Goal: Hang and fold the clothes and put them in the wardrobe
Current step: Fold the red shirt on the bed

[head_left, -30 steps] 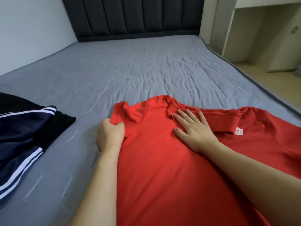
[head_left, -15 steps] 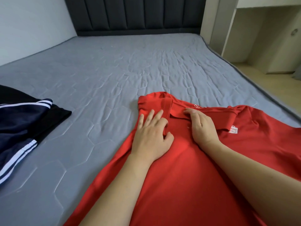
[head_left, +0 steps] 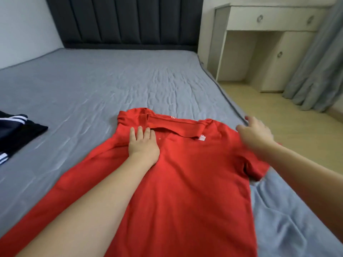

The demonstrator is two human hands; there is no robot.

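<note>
Grey quilted bedding (head_left: 115, 86) covered the mattress that served as the work surface, with a dark padded headboard (head_left: 126, 21) behind it and a pale cupboard unit (head_left: 259, 52) past the far right corner; one red polo shirt (head_left: 181, 182) lay spread flat on the near part of the bed, collar away from the person, its left side folded in over the body, apparently so the shirt would narrow into a strip. The left hand (head_left: 143, 145) rested palm down just below the collar (head_left: 174, 127), fingers straight and together, gripping nothing; it seemed placed there to pin the fold and stop the cloth sliding while the other side was dealt with. The right hand (head_left: 254, 134) was at the right shoulder of the shirt, near the bed's edge; it was blurred, so I cannot tell whether its fingers had pinched the fabric or merely hovered loose over it (the short right sleeve (head_left: 256, 167) below it lay unfolded, spread toward the edge). By my judgement the next step was to bring that sleeve and side inward to match the left. Counted: one red shirt, two hands, and one dark garment with white stripes (head_left: 16, 134) at the left, well apart from the shirt; no hanger and no wardrobe interior showed.
</note>
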